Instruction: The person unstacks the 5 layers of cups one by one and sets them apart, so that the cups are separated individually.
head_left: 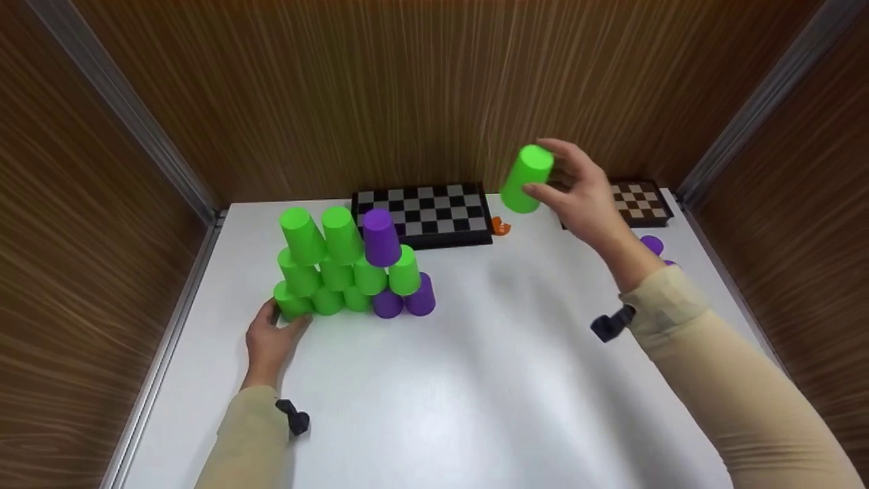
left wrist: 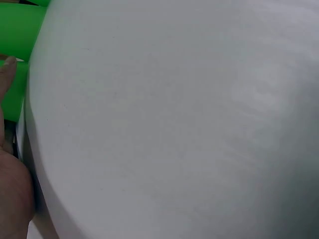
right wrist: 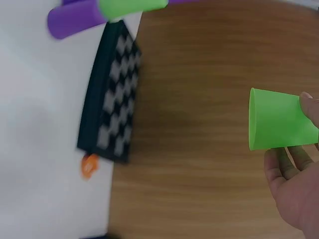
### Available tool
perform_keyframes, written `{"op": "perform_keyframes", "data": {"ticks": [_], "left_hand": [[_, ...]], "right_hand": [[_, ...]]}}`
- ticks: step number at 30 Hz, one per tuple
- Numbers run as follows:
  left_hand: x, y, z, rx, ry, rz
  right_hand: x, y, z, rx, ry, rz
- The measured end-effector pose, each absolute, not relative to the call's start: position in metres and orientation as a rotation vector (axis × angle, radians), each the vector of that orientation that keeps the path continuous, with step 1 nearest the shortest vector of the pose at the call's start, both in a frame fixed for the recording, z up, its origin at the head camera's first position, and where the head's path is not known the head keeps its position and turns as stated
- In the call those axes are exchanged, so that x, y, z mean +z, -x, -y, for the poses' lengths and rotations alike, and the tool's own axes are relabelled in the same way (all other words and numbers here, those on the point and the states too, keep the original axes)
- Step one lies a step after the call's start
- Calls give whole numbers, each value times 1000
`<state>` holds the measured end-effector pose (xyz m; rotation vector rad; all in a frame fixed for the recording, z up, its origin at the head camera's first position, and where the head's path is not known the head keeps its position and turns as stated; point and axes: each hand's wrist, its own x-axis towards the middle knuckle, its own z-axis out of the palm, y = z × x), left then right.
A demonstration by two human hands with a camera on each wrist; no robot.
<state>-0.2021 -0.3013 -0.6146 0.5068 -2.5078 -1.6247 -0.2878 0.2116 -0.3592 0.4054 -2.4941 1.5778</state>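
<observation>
Up in the air at the right, my right hand point(head_left: 582, 200) holds an upside-down green cup point(head_left: 521, 178) between thumb and fingers, slightly tilted. In the right wrist view this green cup point(right wrist: 276, 122) shows its wide rim facing left. A three-tier stack of upside-down cups stands left of centre. Its top row has two green cups and a purple cup point(head_left: 381, 238); green cups fill the middle row. Along the bottom are green cups and two purple ones. My left hand point(head_left: 271, 339) grips the leftmost bottom green cup point(head_left: 292, 303), thumb in front and fingers at its outer side.
Behind the stack lies a black-and-grey checkered board point(head_left: 434, 214). Beside it is a small orange piece point(head_left: 501, 226). A brown checkered board point(head_left: 641, 204) and purple cups point(head_left: 652, 244) are at the far right, partly hidden by my right arm. Wood-patterned walls enclose the white table point(head_left: 475, 380).
</observation>
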Motion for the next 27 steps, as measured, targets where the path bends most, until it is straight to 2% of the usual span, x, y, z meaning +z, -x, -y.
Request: {"op": "perform_keyframes", "data": {"ticks": [14, 27], "left_hand": [[-619, 197, 302, -1638, -537, 2528], [-612, 202, 301, -1660, -545, 2493]], "right_hand": [[-449, 248, -334, 1577, 30, 2587], [-498, 210, -400, 1560, 325, 2655]]}}
